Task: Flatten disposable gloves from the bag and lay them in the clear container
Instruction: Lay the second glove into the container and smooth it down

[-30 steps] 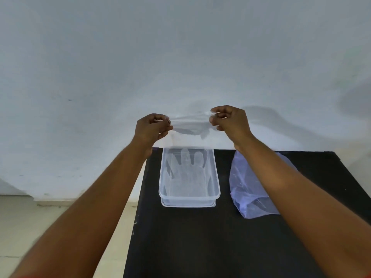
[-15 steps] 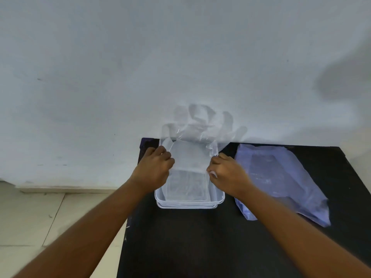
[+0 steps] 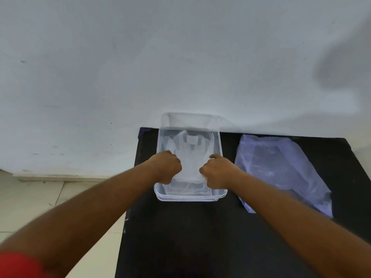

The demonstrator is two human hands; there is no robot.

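Down they've come: both hands have dropped from up in front of the wall into the container, and the glove that stood up above the far rim half a second ago now lies inside, fingers pointing away. Biggest thing in view, the pale wall [image 3: 180,57] fills the top half, and below it the black table [image 3: 190,237] runs off the bottom edge, with light floor tiles [image 3: 40,201] to its left. Right of centre lies the bluish plastic bag [image 3: 281,169], flat on the table, well apart from the hands. At the table's far left sits the clear container [image 3: 190,197], its far wall standing against the wall behind. Inside it, the thin see-through glove [image 3: 188,155] is spread out over what looks like more gloves beneath, though how many I can't tell. Left hand [image 3: 166,169] is curled closed, pinching the glove's cuff on its left edge; right hand [image 3: 218,171] is curled closed too, pinching the cuff on the right edge, both low in the near half of the container. A red sleeve [image 3: 18,265] shows at bottom left
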